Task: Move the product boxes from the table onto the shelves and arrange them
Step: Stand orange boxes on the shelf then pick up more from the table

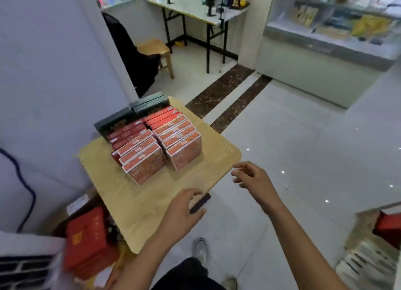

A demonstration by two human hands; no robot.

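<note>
A small wooden table [201, 166] with rounded corners carries the product boxes. They stand on edge in two rows running away from the person towards the far left: orange-red boxes [184, 153] at the near end, darker red boxes [161, 116] behind them, and dark green boxes [149, 104] at the far end beside the grey wall [50, 72]. Each box's broad face tilts back, and its long side runs across the row, parallel to the table's near right edge.

The left hand [184, 207] hovers over the table's near right edge with fingers curled loosely, gripping nothing; a thin dark object [200, 204] lies at that edge just below its fingers, and whether they touch it cannot be told. The right hand [252, 175] is open, fingers spread and slightly bent, in the air just off the table's right corner. Both hands are near the front boxes but apart from them.

Bare table top lies between the hands and the boxes. To the right the tiled floor [293, 137] is open as far as a glass display case [325, 51]. Red cartons [86, 242] sit low at the left, beside the table.
</note>
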